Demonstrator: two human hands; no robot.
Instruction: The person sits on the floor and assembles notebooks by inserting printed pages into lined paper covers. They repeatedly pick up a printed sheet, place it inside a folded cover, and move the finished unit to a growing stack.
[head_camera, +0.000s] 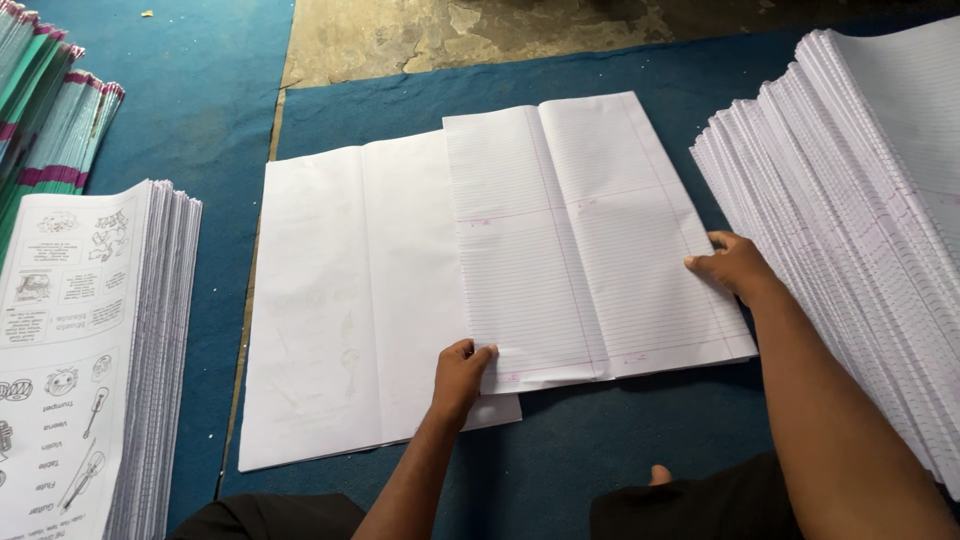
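Note:
A set of ruled sheets (590, 240), folded down the middle and lying open, rests on the right half of a larger blank white sheet (330, 290) on a blue mat. My left hand (462, 375) pinches the ruled set at its near left corner, where it overlaps the white sheet. My right hand (735, 265) lies on the ruled set's right edge, fingers curled over it.
A tall fanned stack of ruled sheets (850, 200) stands at the right. A stack of printed picture sheets (90, 350) sits at the left, with green and pink bound bundles (50, 110) behind it. Bare concrete floor (450, 30) lies beyond the mat (600, 440).

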